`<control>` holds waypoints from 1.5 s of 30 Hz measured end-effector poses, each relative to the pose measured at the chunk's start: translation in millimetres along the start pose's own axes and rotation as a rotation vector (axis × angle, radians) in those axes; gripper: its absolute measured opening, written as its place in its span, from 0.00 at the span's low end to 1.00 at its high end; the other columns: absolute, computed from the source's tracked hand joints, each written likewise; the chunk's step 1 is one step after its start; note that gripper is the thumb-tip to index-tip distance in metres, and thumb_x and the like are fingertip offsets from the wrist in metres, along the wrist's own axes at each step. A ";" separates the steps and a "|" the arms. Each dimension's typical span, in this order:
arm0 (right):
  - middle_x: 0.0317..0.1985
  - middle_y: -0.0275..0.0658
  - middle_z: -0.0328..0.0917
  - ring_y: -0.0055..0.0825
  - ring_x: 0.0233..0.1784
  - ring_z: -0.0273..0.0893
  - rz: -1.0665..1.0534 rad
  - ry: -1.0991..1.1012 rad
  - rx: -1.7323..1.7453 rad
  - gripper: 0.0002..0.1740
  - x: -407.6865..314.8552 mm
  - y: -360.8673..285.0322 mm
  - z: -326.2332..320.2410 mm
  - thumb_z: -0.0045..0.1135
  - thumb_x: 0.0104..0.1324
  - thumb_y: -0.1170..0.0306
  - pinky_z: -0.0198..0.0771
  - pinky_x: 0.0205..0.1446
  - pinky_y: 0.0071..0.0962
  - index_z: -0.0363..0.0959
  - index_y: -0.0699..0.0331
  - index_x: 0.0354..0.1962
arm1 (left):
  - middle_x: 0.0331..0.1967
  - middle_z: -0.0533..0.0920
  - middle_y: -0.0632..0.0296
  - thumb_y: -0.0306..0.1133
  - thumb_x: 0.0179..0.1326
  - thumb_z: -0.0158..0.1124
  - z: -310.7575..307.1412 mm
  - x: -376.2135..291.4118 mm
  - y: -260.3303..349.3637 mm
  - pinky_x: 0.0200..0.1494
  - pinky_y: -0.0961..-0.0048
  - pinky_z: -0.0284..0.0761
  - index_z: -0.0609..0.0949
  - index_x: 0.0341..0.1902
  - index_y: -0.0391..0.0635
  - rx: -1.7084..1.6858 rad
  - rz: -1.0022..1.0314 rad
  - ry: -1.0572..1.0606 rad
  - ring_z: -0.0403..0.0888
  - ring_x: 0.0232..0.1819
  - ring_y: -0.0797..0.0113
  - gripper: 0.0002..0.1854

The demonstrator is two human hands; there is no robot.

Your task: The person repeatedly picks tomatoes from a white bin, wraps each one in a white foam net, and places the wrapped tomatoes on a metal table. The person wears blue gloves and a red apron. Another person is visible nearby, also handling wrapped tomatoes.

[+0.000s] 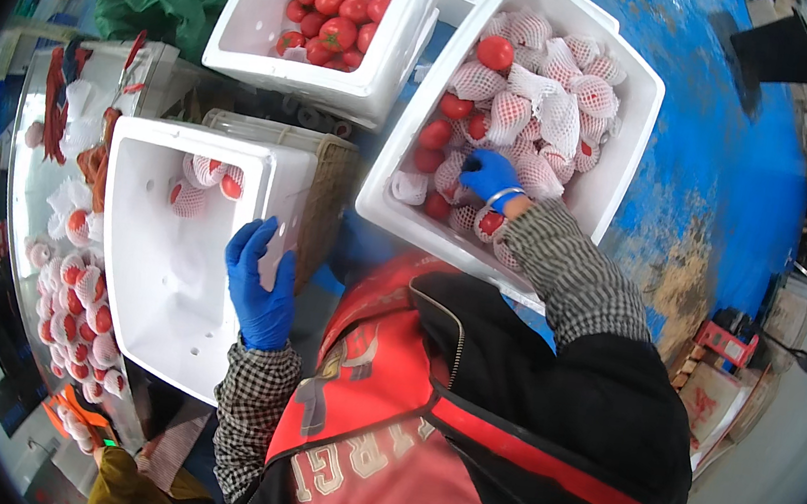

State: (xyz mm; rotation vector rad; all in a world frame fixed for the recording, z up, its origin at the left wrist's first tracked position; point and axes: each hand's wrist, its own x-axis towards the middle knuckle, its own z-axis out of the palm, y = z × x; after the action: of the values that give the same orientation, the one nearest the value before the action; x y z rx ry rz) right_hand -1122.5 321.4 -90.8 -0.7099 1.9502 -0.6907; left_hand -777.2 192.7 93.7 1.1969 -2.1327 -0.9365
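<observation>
My right hand (491, 175), in a blue glove, reaches down into a white foam box (635, 122) of tomatoes. Most of these sit in white foam net sleeves, and a few, like one bare tomato (496, 52), have none. Its fingers curl down against a net-sleeved tomato (538, 176); their tips are hidden, so a grip cannot be made out. My left hand (261, 287), also gloved in blue, is raised with fingers apart and holds nothing. It is beside the near rim of another foam box (178, 300), where several sleeved tomatoes (188, 200) lie in one corner.
A third foam box (250, 22) holds bare tomatoes (338, 33). Beneath the left box stands a plastic crate (326, 205). Sleeved tomatoes (74, 317) cover part of a table at left, where another person's sleeve (133, 487) shows. Behind lies a green sack (169, 8).
</observation>
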 end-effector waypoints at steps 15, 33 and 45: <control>0.54 0.54 0.72 0.44 0.52 0.75 0.022 0.020 -0.172 0.39 3.8 -20.0 20.3 0.72 0.42 0.57 0.74 0.53 0.37 0.71 0.65 0.52 | 0.52 0.72 0.54 0.21 0.51 0.65 9.8 -16.4 12.5 0.53 0.69 0.71 0.76 0.55 0.44 -0.380 0.077 -0.248 0.73 0.52 0.59 0.24; 0.59 0.47 0.64 0.35 0.58 0.68 -0.961 0.000 0.070 0.39 -154.6 -235.0 147.8 0.62 0.62 0.58 0.66 0.59 0.29 0.56 0.69 0.63 | 0.38 0.83 0.61 0.29 0.65 0.59 -17.1 -32.2 -47.9 0.45 0.77 0.76 0.80 0.43 0.39 -0.902 -0.435 0.369 0.79 0.39 0.74 0.08; 0.51 0.40 0.72 0.33 0.54 0.72 -0.101 -0.722 1.076 0.32 -147.5 -274.6 263.4 0.65 0.55 0.66 0.71 0.57 0.32 0.65 0.57 0.57 | 0.60 0.71 0.46 0.53 0.67 0.51 -123.1 -82.3 -108.0 0.68 0.50 0.60 0.68 0.61 0.38 -2.434 -0.306 -0.093 0.68 0.62 0.49 0.31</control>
State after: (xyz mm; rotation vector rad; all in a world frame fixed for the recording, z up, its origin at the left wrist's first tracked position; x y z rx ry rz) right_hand -772.8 193.8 76.5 -0.2853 0.7001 -1.1846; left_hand -594.7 185.7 79.3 -0.0313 0.2497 -2.2375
